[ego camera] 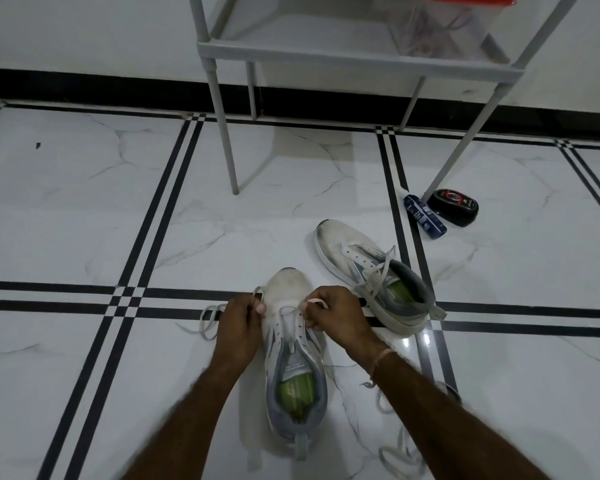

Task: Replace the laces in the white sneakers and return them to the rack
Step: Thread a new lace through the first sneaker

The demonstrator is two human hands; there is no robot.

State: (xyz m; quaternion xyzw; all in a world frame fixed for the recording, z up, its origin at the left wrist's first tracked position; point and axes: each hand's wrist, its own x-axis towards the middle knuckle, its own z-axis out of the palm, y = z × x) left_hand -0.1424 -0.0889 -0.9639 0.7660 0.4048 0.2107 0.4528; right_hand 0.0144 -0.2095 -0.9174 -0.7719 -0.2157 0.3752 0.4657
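A white sneaker (pixel 293 362) with grey trim and a green insole lies on the floor in front of me, toe pointing away. My left hand (pixel 238 323) pinches one end of its white lace (pixel 207 318) at the left of the toe. My right hand (pixel 340 315) pinches the other lace end at the right. A second white sneaker (pixel 357 258) lies to the right, further away, with a loose lace across its tongue. The grey rack (pixel 354 51) stands behind, against the wall.
A blue tube (pixel 424 216) and a black shoe-polish container (pixel 453 206) lie by the rack's right front leg. A clear box with a red lid (pixel 440 26) sits on the rack shelf. Loose lace (pixel 397 455) lies on the floor under my right forearm.
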